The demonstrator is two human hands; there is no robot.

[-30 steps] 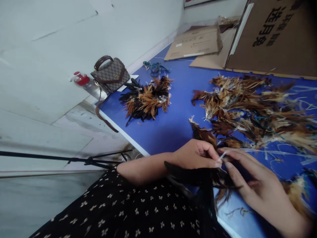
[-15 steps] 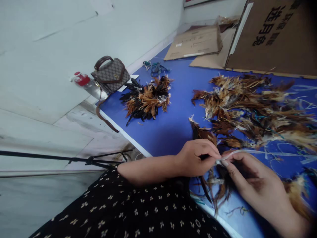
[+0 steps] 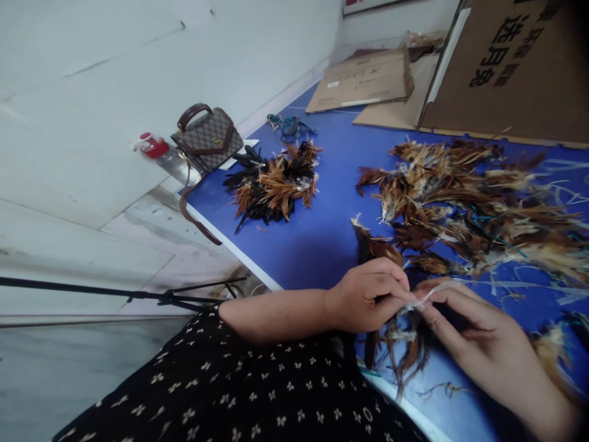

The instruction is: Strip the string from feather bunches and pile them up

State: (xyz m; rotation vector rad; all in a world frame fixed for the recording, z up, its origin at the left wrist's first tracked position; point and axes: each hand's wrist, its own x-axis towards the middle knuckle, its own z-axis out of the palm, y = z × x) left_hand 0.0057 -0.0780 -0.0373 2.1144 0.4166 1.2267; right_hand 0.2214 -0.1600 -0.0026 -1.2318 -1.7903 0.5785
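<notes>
My left hand [image 3: 370,296] pinches at the tied upper end of a bundle of brown and dark feathers [image 3: 407,353], which hangs over the table's near edge. My right hand [image 3: 488,350] meets it fingertip to fingertip, closed on a thin translucent plastic strip [image 3: 435,291] that crosses between the two hands and trails off to the right. The exact grip at the bundle's end is partly hidden by the fingers. Just beyond my left hand lies another brown feather bundle [image 3: 377,244], its pale tip pointing away.
A large pile of brown feather bundles [image 3: 442,184] covers the right of the blue table [image 3: 335,184]. A smaller black and brown pile [image 3: 276,184] lies left, near a handbag [image 3: 207,138] and a red-capped bottle [image 3: 159,150]. Cardboard [image 3: 363,80] stands at the back.
The plastic strip, stretched out to the right before, now curls tightly at the fingertips. My left fingers have shifted slightly right and down. The right hand has tipped slightly.
</notes>
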